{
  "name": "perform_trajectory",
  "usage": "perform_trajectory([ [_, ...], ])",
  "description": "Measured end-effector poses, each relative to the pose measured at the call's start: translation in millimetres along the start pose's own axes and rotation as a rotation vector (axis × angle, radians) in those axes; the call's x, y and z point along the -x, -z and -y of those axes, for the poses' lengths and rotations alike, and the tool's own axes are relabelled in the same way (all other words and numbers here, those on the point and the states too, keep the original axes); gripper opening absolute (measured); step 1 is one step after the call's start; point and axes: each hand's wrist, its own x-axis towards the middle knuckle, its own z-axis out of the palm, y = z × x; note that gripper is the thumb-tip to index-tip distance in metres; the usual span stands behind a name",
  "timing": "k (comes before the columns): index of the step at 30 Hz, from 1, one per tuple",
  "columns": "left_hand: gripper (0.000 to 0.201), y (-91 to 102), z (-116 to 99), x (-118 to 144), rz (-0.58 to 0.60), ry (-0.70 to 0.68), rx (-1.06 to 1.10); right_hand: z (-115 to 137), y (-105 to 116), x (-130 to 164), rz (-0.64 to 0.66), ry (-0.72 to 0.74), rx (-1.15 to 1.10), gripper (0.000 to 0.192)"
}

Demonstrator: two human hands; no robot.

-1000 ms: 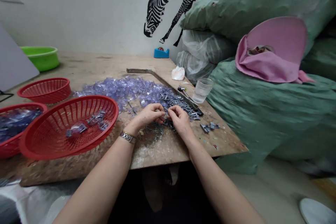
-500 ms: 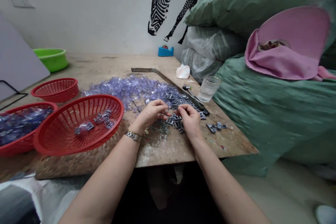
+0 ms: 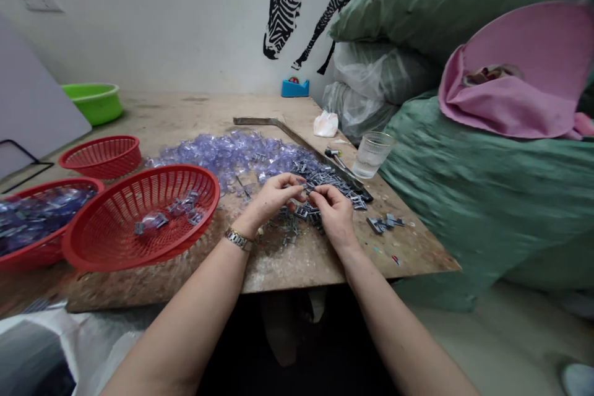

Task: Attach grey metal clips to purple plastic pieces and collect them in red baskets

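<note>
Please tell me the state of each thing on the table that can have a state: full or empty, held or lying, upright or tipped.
Left hand: pinching a small grey clip.
Right hand: pinching the same clip.
Near red basket: a few pieces inside.
Far red basket: looks empty.
Left red basket: holds clear pieces.
Glass: upright.
Clear pieces: heaped loose.
Green bowl: upright, contents hidden.

A pale plaster wall (image 3: 185, 25) carries a black zebra decal (image 3: 310, 0) and the word GRATEFUL. Below it stands a worn chipboard table (image 3: 195, 111). Bulging green fabric sacks (image 3: 464, 198) rise at the right, above a grey concrete floor (image 3: 501, 346).
</note>
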Motion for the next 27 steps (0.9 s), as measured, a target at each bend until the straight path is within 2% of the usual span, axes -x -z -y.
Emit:
perform_trajectory([
  [5,0.016,-1.6,0.4,-1.2,-0.005,0.007,0.012,0.3,0.0,0.2,-0.018,-0.004,-0.001,0.015],
  [10,0.021,-2.6,0.0,-0.6,-0.008,0.1,0.149,-1.3,0.0,0.0,-0.026,-0.022,-0.036,0.015],
  [17,0.017,-0.7,-2.1,-2.2,-0.054,0.194,0.265,-3.1,0.8,0.1,-0.02,0.018,0.01,0.012],
  [27,0.015,-0.8,0.6,-3.7,-0.042,0.224,0.304,-3.2,1.0,0.5,-0.012,0.044,0.036,0.012],
])
